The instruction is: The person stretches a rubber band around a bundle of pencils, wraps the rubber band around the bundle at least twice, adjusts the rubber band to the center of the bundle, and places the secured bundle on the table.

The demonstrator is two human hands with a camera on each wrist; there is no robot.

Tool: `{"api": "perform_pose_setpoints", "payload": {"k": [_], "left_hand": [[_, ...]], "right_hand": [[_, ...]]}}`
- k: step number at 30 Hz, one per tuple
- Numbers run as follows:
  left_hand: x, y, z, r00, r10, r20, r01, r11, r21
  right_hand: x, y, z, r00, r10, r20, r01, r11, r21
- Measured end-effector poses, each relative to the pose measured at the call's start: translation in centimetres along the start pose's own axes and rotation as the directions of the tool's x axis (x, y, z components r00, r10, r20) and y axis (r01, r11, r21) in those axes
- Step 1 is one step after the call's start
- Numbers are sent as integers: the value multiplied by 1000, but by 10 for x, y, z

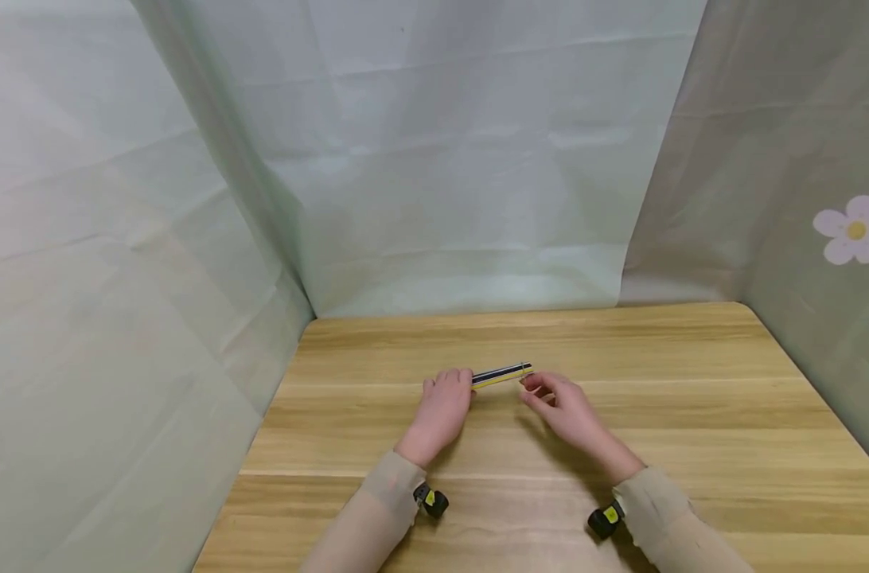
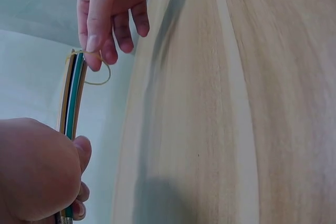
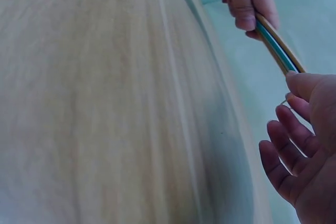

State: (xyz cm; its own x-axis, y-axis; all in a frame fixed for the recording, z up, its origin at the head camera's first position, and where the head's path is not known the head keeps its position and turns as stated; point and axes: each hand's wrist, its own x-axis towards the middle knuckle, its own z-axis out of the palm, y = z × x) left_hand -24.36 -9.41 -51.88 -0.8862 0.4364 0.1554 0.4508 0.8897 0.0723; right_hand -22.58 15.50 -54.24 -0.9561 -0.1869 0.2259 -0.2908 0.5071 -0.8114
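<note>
My left hand grips a small bundle of pencils by one end, its fingers wrapped round the shafts. Yellow, dark and green sides show on the bundle, which slants up to the right in the head view. A thin yellowish rubber band loops about the far end, and part of it hangs out slack beside the pencils. At that same end my right hand pinches the band between thumb and forefinger. Its other fingers are spread loosely below, as the right wrist view shows.
Both hands are over a wood-grain table. Pale cloth hangs behind it and along both sides, with a flower print on the right. A small black camera is strapped at each wrist.
</note>
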Motion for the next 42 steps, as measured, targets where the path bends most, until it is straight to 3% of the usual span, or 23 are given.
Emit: {"api": "perform_pose_setpoints", "payload": {"k": [14, 22, 27, 32, 42], "left_hand": [[0, 2, -3, 1000, 17, 26, -16, 998, -55], [-2, 5, -11, 995, 41, 90, -30, 992, -125], [1, 7, -11, 991, 65, 114, -48, 988, -144], [1, 9, -9, 989, 85, 120, -67, 988, -140], [0, 7, -8, 990, 77, 120, -59, 987, -151]], "right_hand": [[4, 4, 6, 999, -16, 41, 19, 998, -54], [8, 4, 7, 997, -39, 62, 42, 997, -57], [11, 1, 5, 991, -33, 128, 41, 997, -65], [12, 1, 4, 975, -94, 201, 109, 992, -65], [9, 3, 4, 952, -111, 285, 150, 982, -118]]}}
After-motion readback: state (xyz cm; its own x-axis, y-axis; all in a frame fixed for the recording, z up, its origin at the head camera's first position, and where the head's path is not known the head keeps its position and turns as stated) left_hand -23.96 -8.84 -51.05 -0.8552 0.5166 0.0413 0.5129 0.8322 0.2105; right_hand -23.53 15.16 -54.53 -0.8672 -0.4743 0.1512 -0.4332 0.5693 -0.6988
